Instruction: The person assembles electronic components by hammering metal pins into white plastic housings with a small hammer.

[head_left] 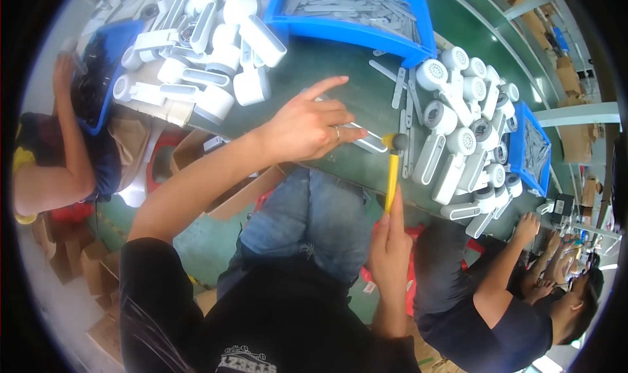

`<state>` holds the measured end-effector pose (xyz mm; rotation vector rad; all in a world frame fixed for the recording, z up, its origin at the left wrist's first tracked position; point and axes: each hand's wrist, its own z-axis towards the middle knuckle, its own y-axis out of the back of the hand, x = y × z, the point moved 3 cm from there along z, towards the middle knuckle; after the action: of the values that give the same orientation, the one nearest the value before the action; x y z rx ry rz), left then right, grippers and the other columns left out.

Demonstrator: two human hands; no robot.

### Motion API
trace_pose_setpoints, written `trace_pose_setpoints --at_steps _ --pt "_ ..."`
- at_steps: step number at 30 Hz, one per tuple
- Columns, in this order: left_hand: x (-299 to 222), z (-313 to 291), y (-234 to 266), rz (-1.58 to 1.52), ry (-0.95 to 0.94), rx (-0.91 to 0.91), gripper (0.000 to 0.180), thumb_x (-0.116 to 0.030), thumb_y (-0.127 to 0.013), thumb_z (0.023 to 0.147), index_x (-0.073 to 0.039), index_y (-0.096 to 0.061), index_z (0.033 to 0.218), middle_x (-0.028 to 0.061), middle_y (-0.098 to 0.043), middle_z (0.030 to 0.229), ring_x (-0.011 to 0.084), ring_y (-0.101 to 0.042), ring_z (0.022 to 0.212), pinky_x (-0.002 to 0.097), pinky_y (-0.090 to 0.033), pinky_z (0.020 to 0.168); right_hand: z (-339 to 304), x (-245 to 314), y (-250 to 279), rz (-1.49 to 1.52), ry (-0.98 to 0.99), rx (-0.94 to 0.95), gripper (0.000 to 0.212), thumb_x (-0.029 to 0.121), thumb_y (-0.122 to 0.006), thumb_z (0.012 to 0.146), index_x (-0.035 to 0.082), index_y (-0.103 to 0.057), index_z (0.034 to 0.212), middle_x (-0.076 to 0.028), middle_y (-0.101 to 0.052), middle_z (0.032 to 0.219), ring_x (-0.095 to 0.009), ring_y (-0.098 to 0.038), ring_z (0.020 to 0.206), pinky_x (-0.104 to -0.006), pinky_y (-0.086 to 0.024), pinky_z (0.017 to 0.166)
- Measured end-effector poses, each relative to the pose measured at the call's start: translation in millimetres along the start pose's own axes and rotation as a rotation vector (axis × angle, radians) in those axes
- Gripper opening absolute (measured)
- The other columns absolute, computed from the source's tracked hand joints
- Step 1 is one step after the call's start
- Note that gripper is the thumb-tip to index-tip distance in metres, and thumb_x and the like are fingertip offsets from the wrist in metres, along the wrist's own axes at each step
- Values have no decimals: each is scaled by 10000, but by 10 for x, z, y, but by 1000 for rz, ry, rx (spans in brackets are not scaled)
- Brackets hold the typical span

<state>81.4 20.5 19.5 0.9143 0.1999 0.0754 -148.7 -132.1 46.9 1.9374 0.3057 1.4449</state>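
My left hand [311,126] is over the near part of the green work table, its forefinger stretched out and the other fingers bent around a white handheld fan [371,141]. Only the fan's pale handle with a grey inset shows; my hand hides the rest. In my right hand [390,245] is a small hammer [392,177] with a yellow handle, gripped low with the forefinger along the shaft. Its yellow and dark grey head is at the tip of the fan's handle; whether the two touch, I cannot tell.
White handheld fans [461,141] lie piled at the right, with another heap [212,52] at the left. Long grey strips [407,131] lie beside the right pile. Strips fill a blue bin [353,26] at the back. Co-workers sit on both sides; one person's arm [500,275] is close at right.
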Motion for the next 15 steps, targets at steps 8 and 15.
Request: trace_pose_setpoints --at_steps 8,15 --pt "62 20 -14 -43 17 -2 283 -194 -808 842 -181 -823 1125 -20 -731 949 152 -710 921 549 -364 1250 -66 -41 50 57 70 -24 594 67 -493 1073 9 -328 1641 -116 -554 686 -182 -551 548 -329 -455 547" --pt "202 352 109 -108 -155 272 319 -58 -736 795 -110 -812 1101 27 -770 964 223 -646 1207 548 -183 1336 2 13 74 192 -76 54 541 190 -422 1149 79 -303 1665 -36 -529 626 -94 -534 524 -285 -423 496"
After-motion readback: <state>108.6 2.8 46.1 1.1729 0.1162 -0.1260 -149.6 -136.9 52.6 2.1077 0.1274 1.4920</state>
